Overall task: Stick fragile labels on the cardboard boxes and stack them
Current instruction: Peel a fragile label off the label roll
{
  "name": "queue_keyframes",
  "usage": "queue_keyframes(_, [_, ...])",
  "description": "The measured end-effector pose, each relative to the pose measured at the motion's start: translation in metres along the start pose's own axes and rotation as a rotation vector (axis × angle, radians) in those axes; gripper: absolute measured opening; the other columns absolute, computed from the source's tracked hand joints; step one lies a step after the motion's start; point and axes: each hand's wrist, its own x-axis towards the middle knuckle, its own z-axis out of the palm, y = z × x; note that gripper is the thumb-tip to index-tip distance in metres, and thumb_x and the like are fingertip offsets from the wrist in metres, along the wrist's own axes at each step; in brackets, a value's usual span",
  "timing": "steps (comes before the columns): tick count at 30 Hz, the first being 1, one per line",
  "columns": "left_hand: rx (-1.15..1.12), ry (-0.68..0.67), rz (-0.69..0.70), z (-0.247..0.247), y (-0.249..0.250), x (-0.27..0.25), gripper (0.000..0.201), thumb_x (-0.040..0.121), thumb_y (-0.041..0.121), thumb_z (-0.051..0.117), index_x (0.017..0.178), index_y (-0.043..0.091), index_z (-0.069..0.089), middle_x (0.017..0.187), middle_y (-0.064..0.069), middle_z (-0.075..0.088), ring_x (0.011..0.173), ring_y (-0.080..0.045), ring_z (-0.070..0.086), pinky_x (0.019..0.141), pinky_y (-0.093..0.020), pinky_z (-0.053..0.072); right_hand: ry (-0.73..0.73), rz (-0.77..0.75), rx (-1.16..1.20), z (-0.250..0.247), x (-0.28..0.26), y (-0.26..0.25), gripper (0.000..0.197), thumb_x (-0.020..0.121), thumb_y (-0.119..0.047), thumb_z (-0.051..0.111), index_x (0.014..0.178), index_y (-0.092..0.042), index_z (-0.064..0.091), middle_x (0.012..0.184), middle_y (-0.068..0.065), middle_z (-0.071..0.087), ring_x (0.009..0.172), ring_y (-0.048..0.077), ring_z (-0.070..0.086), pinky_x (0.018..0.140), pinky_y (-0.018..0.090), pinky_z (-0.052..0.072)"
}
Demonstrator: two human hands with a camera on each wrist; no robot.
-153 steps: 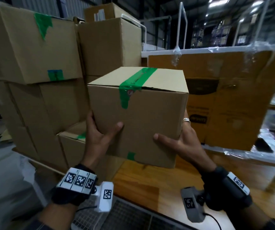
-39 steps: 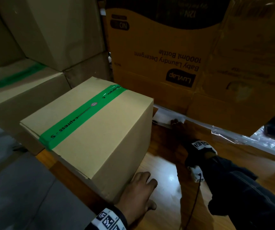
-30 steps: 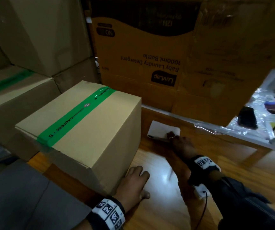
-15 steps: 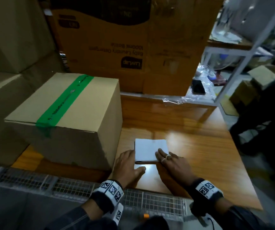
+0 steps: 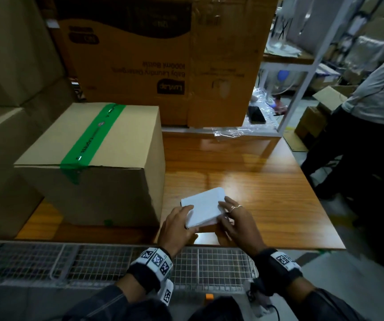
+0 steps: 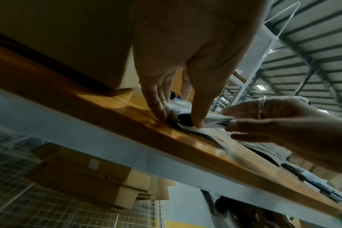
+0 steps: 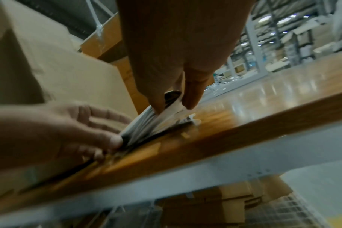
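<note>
Warehouse counter (image 5: pixel 244 163): label stack (image 5: pixel 203 208), just dragged back from the far edge, now lifts at the near edge, pinched by left hand (image 5: pixel 177 227) and right hand (image 5: pixel 238 224). Peeling looks next; box (image 5: pixel 98 158) waits alongside, unlabelled.

Glossy wooden table (image 5: pixel 244 163), matt cardboard box (image 5: pixel 107 181), white paper labels (image 5: pixel 203 208)

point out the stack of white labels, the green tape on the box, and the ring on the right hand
stack of white labels (image 5: pixel 203 208): head view, on its blank top sheet.
green tape (image 5: pixel 93 137): head view, on the strip across the box top.
ring (image 5: pixel 239 206): head view, on the band around a right-hand finger.
</note>
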Motion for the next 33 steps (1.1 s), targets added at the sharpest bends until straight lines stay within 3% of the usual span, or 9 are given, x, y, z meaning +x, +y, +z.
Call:
queue_keyframes(5, [-0.138,-0.064,0.056,-0.002,0.017,0.003,0.074,0.082,0.038,0.081,0.146,0.032,0.044,0.139,0.000,0.057,0.120,-0.019,0.060,0.094,-0.037,0.057,0.154,0.061,0.379,-0.011,0.016,-0.023,0.070,0.085,-0.001,0.078,0.147,-0.019,0.051,0.132,0.001,0.062,0.105,0.009,0.068,0.082,0.017,0.056])
queue_keyframes(10, [-0.724,-0.199,0.010,-0.010,0.038,0.001,0.095,0.078,0.024,0.088,0.152,0.038,0.030,0.123,0.002,0.071,0.109,-0.013,0.071,0.089,-0.040,0.061,-0.004,-0.056,0.410,-0.016,0.017,-0.038,0.043,0.095,-0.018,0.071,0.137,-0.021,0.061,0.122,-0.011,0.070,0.103,0.002,0.070,0.090,0.022,0.055])
queue_keyframes(13, [-0.820,-0.138,-0.097,-0.008,0.039,-0.006,0.078,0.083,0.020,0.083,0.147,0.030,0.039,0.118,0.000,0.071,0.103,-0.014,0.073,0.087,-0.046,0.061,-0.104,-0.044,0.329,-0.011,0.011,-0.031,0.032,0.100,-0.030,0.057,0.130,-0.022,0.068,0.121,-0.009,0.071,0.110,0.001,0.064,0.094,0.022,0.049])
queue_keyframes(16, [-0.892,-0.017,-0.260,-0.003,0.032,-0.012,0.048,0.093,0.016,0.072,0.136,0.021,0.051,0.114,-0.007,0.073,0.093,-0.022,0.076,0.080,-0.053,0.062,-0.194,-0.003,0.288,-0.008,0.006,-0.016,0.029,0.104,-0.021,0.052,0.129,-0.022,0.068,0.121,-0.005,0.071,0.110,0.006,0.063,0.095,0.023,0.048])
queue_keyframes(20, [-0.746,0.086,-0.349,0.001,0.021,-0.013,0.034,0.095,0.015,0.070,0.124,0.017,0.053,0.104,-0.013,0.075,0.074,-0.027,0.076,0.069,-0.051,0.064,-0.228,-0.039,0.174,-0.010,-0.001,0.006,0.028,0.103,-0.021,0.059,0.129,-0.016,0.069,0.123,-0.007,0.070,0.114,0.003,0.059,0.095,0.007,0.039])
queue_keyframes(23, [-0.442,0.122,-0.310,0.000,0.017,-0.013,0.044,0.093,0.015,0.071,0.131,0.015,0.049,0.090,-0.006,0.072,0.067,-0.020,0.071,0.058,-0.036,0.060,-0.206,-0.034,0.057,-0.012,-0.002,0.024,0.028,0.103,-0.031,0.059,0.120,-0.011,0.071,0.121,-0.003,0.072,0.111,0.012,0.063,0.095,0.027,0.048])
queue_keyframes(25, [-0.161,0.098,-0.268,-0.001,0.015,-0.013,0.051,0.093,0.024,0.070,0.137,0.017,0.045,0.099,-0.005,0.069,0.083,-0.016,0.060,0.068,-0.030,0.048,-0.198,0.003,-0.074,-0.016,-0.002,0.034,0.027,0.099,-0.030,0.056,0.108,-0.011,0.071,0.112,0.002,0.073,0.101,0.021,0.064,0.087,0.039,0.050])
queue_keyframes(28, [0.154,0.086,-0.202,0.001,0.019,-0.014,0.059,0.091,0.033,0.069,0.141,0.021,0.040,0.129,-0.005,0.057,0.104,-0.020,0.055,0.076,-0.029,0.041,-0.226,0.041,-0.186,-0.021,-0.004,0.045,0.035,0.087,-0.040,0.044,0.093,-0.014,0.066,0.091,0.003,0.067,0.088,0.027,0.060,0.073,0.040,0.045])
queue_keyframes(33, [0.476,0.010,0.285,0.015,0.056,0.007,0.074,0.085,0.053,0.069,0.149,0.027,0.041,0.144,-0.004,0.041,0.129,-0.025,0.046,0.099,-0.038,0.041,-0.264,-0.001,-0.127,-0.026,-0.005,0.049,0.027,0.084,-0.025,0.056,0.104,-0.017,0.073,0.117,-0.003,0.070,0.104,0.023,0.063,0.087,0.039,0.051])
